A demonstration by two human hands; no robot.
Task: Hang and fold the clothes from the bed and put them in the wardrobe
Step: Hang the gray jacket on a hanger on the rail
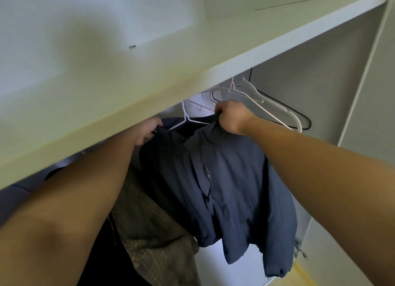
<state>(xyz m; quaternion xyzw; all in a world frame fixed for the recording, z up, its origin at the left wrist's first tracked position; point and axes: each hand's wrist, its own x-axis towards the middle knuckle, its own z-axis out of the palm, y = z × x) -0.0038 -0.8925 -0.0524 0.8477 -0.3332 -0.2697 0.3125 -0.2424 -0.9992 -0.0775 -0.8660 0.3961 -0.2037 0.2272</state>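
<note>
Wardrobe (213, 39) holds blue jacket (235, 178) on white hanger (188, 120); left hand (147, 131), right hand (232, 116) grip jacket

Single head-worn wide-angle view, facing forward and down into the pale grey-white wardrobe (310, 61), past the front edge of its flat white shelf board (192, 57). The hanging dark blue padded jacket (230, 178) sits close, mid-frame.

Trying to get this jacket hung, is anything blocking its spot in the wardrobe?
Nothing visible blocks the blue jacket; empty hangers hang right of it, a plaid garment left. The shelf hides the rail.
</note>
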